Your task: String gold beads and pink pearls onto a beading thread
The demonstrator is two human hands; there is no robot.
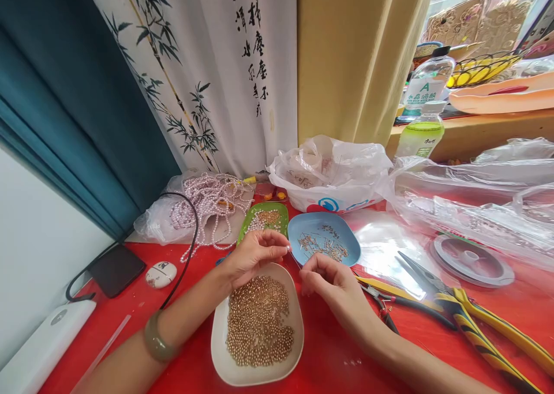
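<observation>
Red tabletop (329, 348); white dish (255, 376) of gold beads (259, 325) near centre, blue dish (303, 224) of pins just beyond; left hand (253, 254) and right hand (335, 287) both pinch-closed over the white dish, contents too small to tell, probably best kept low so drops land inside.

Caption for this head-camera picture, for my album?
Left hand and right hand, fingers nearly meeting over a white dish of gold beads on a red table; blue dish of pins behind.
</observation>
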